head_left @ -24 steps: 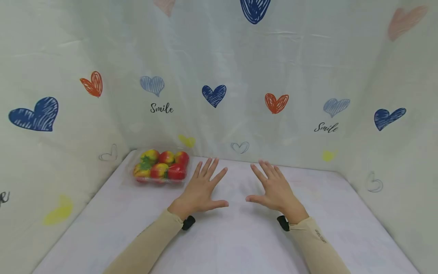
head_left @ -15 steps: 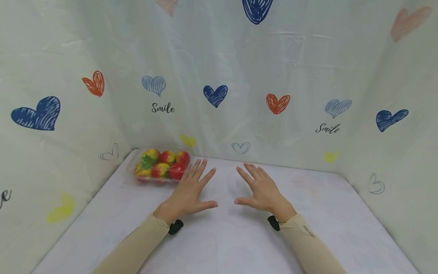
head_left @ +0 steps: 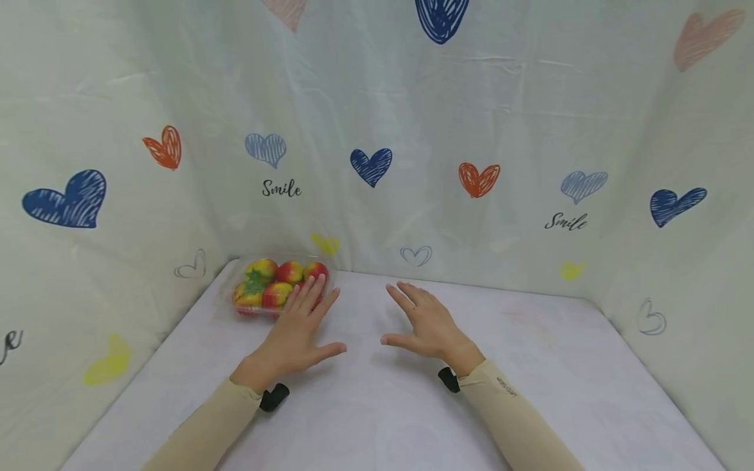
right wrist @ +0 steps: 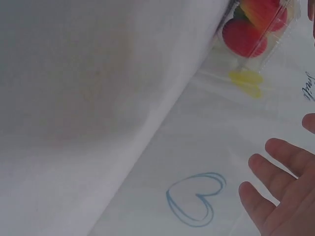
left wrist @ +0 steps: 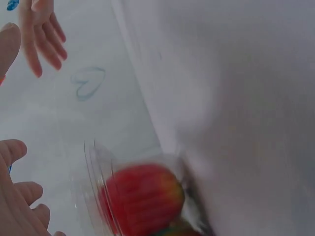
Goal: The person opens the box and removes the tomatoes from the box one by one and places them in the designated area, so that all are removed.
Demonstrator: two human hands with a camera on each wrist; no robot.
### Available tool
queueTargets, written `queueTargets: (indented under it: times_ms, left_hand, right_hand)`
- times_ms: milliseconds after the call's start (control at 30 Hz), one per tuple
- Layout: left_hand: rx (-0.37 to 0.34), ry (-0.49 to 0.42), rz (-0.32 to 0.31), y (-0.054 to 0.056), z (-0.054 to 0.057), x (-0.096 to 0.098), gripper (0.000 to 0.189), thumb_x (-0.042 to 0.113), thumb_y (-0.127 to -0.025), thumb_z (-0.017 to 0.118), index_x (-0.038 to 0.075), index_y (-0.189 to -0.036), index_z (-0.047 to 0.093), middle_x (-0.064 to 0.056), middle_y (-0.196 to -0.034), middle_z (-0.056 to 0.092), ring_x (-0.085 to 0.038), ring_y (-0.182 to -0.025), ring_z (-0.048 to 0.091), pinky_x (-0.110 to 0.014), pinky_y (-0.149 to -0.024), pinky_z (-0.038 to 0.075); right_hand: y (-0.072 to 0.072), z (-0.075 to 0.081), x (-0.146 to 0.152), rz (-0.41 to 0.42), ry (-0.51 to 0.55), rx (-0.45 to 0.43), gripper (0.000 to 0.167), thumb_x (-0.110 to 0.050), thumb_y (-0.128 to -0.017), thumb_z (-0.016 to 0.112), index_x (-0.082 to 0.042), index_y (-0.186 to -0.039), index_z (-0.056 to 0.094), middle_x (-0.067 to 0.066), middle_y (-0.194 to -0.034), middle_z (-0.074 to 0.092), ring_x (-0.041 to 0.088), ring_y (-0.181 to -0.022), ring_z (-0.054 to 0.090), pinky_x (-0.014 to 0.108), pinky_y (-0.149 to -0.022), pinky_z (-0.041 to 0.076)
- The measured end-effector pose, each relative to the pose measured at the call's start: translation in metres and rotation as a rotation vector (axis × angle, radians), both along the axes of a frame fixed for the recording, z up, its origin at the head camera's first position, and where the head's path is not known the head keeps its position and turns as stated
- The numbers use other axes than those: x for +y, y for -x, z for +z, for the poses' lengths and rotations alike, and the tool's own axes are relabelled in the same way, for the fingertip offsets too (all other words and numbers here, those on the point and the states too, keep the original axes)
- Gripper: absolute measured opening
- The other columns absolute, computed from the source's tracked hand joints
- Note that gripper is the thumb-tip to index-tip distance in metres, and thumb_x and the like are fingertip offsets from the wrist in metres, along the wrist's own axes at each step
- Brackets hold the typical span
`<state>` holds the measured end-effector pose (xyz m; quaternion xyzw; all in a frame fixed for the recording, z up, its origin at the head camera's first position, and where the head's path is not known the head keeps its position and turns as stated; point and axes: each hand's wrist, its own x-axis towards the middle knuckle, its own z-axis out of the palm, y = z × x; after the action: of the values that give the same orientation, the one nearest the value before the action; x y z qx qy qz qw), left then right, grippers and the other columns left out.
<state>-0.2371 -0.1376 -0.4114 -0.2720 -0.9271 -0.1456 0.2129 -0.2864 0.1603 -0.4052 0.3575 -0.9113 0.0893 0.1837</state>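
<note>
Boxed fruit (head_left: 275,296) | left fingers (head_left: 326,305) nearest, contact unclear | right fingers (head_left: 402,300) farther | both spread, holding nothing

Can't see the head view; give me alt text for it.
A person's left hand and right hand hang over a white table, fingers spread and holding nothing. The left hand partly hides a clear plastic box of red-and-yellow fruit near the table's far left corner. Behind is a sheet printed with hearts.

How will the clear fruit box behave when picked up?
The clear box looks thin-walled, so it may flex when squeezed. Its smooth plastic could be slippery. The rounded red-yellow fruits inside might shift if it tilts.
</note>
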Motion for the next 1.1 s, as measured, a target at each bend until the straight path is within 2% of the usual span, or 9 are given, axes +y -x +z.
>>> queueTargets:
  times_ms: [133, 333, 433, 567, 700, 900, 1100]
  left_hand:
    - [-0.018, -0.026, 0.026, 0.003, 0.002, -0.013, 0.097, 0.068, -0.077, 0.063, 0.014, -0.151, 0.029, -0.015, -0.159, 0.011, -0.039, -0.144, 0.007, -0.061, -0.114, 0.01]
    - [0.024, -0.024, 0.044, 0.007, 0.001, -0.032, 0.098, 0.062, -0.075, 0.07, 0.011, -0.149, 0.032, -0.021, -0.156, 0.017, -0.039, -0.143, 0.011, -0.059, -0.114, 0.01]
    - [0.001, -0.023, 0.052, 0.008, 0.0, -0.041, 0.098, 0.061, -0.076, 0.07, 0.01, -0.15, 0.03, -0.021, -0.156, 0.015, -0.039, -0.144, 0.009, -0.056, -0.116, 0.008]
    - [-0.026, -0.04, 0.098, 0.01, -0.001, -0.056, 0.098, 0.059, -0.076, 0.071, 0.009, -0.15, 0.029, -0.021, -0.156, 0.014, -0.039, -0.144, 0.007, -0.056, -0.116, 0.01]
    - [0.006, -0.059, 0.145, 0.012, -0.001, -0.067, 0.101, 0.057, -0.074, 0.073, 0.008, -0.15, 0.028, -0.023, -0.155, 0.018, -0.041, -0.142, 0.011, -0.06, -0.114, 0.009]
    - [0.043, -0.107, 0.152, 0.014, 0.0, -0.079, 0.096, 0.053, -0.073, 0.076, 0.005, -0.146, 0.034, -0.028, -0.149, 0.025, -0.046, -0.139, 0.016, -0.06, -0.114, 0.009]
    - [0.039, -0.139, 0.182, 0.016, -0.004, -0.097, 0.093, 0.051, -0.074, 0.076, 0.006, -0.145, 0.036, -0.03, -0.148, 0.025, -0.047, -0.139, 0.016, -0.061, -0.114, 0.006]
  right_hand:
    - [0.002, -0.003, -0.008, -0.003, -0.012, -0.036, 0.096, -0.079, -0.078, 0.048, -0.024, -0.153, 0.023, 0.01, -0.149, 0.037, 0.03, -0.134, 0.038, 0.048, -0.109, 0.034]
    - [0.006, -0.006, -0.019, -0.001, -0.013, -0.058, 0.095, -0.08, -0.079, 0.044, -0.026, -0.154, 0.02, 0.007, -0.15, 0.036, 0.028, -0.133, 0.039, 0.046, -0.109, 0.035]
    - [0.009, -0.007, -0.024, -0.012, -0.013, -0.078, 0.095, -0.081, -0.079, 0.042, -0.027, -0.154, 0.019, 0.006, -0.15, 0.036, 0.026, -0.134, 0.039, 0.045, -0.109, 0.035]
    - [0.011, -0.006, -0.032, 0.001, 0.005, -0.126, 0.095, -0.08, -0.079, 0.043, -0.026, -0.154, 0.02, 0.007, -0.15, 0.037, 0.026, -0.134, 0.038, 0.045, -0.108, 0.036]
    - [0.014, -0.005, -0.041, -0.003, 0.01, -0.155, 0.095, -0.08, -0.079, 0.043, -0.026, -0.153, 0.021, 0.007, -0.15, 0.038, 0.026, -0.134, 0.039, 0.045, -0.107, 0.037]
    - [0.018, -0.006, -0.054, -0.009, 0.022, -0.21, 0.096, -0.082, -0.078, 0.043, -0.028, -0.154, 0.019, 0.007, -0.15, 0.037, 0.025, -0.135, 0.038, 0.046, -0.107, 0.037]
    - [0.023, -0.008, -0.068, 0.016, 0.034, -0.232, 0.097, -0.082, -0.078, 0.043, -0.028, -0.154, 0.017, 0.006, -0.151, 0.036, 0.025, -0.135, 0.037, 0.047, -0.107, 0.037]
